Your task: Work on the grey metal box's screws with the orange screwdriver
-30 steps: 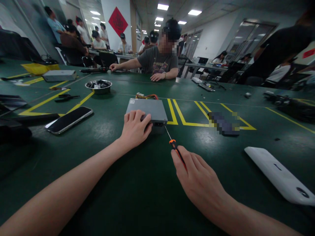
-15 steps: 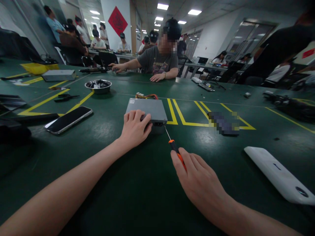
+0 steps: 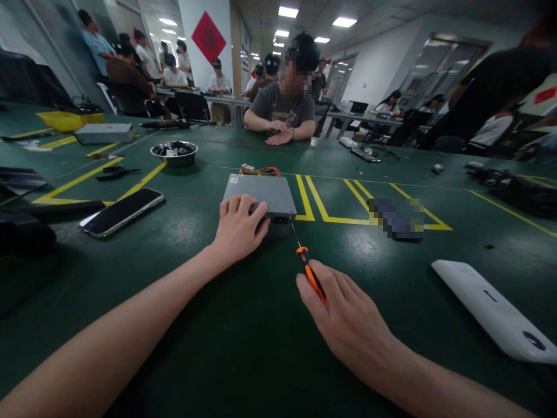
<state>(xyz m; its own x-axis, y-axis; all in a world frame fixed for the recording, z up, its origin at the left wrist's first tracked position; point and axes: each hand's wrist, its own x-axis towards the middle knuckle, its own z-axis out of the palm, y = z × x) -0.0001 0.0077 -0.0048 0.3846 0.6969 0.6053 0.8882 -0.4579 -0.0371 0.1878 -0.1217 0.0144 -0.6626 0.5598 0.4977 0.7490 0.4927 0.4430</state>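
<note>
A grey metal power supply unit (image 3: 265, 191) rests on the green table, with colored cables (image 3: 260, 170) at its far side. My left hand (image 3: 240, 226) grips its near left part, fingers over the top and thumb toward the front socket (image 3: 279, 220). In my right hand (image 3: 343, 307) is an orange and black screwdriver (image 3: 307, 267), held by the handle between thumb and fingers. The thin shaft slants up to the unit's near right corner, beside the socket. Whether the tip sits in a screw is too small to tell.
To the left lie a phone (image 3: 124, 213) and a metal bowl (image 3: 174, 152) of small parts. Another metal box (image 3: 104, 133) and a yellow bin (image 3: 69, 121) stand farther back. On the right are a blurred dark item (image 3: 395, 219) and a white device (image 3: 496, 310). A co-worker (image 3: 282, 110) sits opposite.
The screwdriver handle has turned in my right fingers, showing more orange, and the hand has shifted slightly left. My left hand is still. The co-worker's outstretched arm has drawn back to the other hand.
</note>
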